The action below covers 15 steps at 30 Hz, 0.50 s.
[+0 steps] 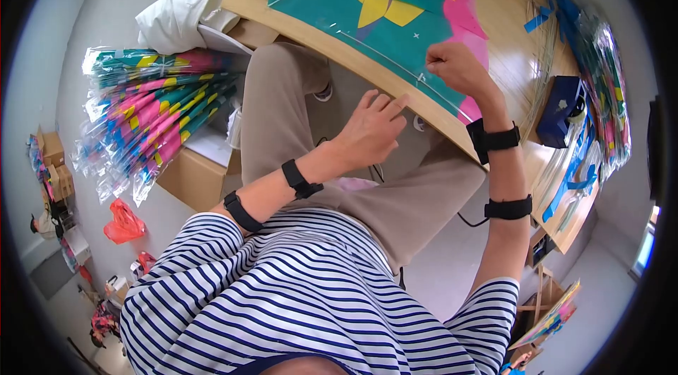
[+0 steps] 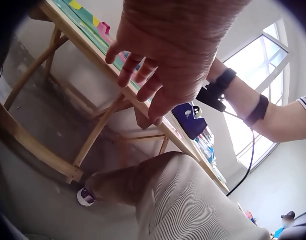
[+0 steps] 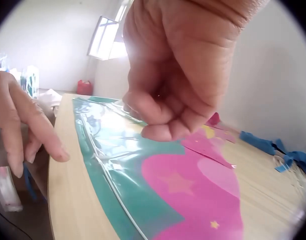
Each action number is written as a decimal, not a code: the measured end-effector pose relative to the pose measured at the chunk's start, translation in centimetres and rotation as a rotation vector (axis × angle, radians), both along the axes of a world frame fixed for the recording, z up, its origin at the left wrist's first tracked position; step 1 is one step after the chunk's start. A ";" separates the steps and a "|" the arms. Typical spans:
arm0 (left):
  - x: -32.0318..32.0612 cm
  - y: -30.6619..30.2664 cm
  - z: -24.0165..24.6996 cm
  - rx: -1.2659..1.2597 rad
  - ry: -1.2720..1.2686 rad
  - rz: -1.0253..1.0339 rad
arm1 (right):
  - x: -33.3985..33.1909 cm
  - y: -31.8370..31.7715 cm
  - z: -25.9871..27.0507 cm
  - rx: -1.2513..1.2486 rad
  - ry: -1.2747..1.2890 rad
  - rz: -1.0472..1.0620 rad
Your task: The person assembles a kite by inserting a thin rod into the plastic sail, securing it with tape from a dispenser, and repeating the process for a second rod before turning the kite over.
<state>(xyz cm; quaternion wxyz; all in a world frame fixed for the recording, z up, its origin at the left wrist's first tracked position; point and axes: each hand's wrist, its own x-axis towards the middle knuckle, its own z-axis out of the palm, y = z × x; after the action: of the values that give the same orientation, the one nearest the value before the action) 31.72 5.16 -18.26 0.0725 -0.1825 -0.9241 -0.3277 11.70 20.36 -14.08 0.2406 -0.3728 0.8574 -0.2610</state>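
A glossy teal sheet (image 1: 318,4) with pink and yellow shapes lies on the wooden table, a thin white strip (image 3: 112,184) running along its near side. Above the sheet, my right hand (image 1: 462,71) has its fingers curled in; the right wrist view shows the curled hand (image 3: 180,75) from close up, with nothing plainly visible inside it. My left hand (image 1: 371,129) is at the table's front edge, fingers loosely bent and apart, holding nothing. From the left wrist camera, that hand (image 2: 165,55) hangs beside the edge; whether a fingertip touches the wood is unclear.
Bundled colourful plastic-wrapped pieces (image 1: 159,103) rest by a cardboard box (image 1: 191,179) at the left. On the table's right are a dark blue box (image 1: 560,112), blue strips (image 1: 540,18), thin pale sticks (image 1: 542,68) and another wrapped bundle (image 1: 609,96). My knees are below the edge.
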 end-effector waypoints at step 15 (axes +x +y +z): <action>-1.8 -1.1 -0.5 0.058 0.058 0.052 | -1.5 -2.3 -2.7 0.130 0.082 0.183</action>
<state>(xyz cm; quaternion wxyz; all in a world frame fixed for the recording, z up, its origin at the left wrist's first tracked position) 29.95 4.08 -18.77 0.1131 -0.1659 -0.9162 -0.3468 10.17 18.10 -16.75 0.2520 -0.4434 0.8439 -0.1662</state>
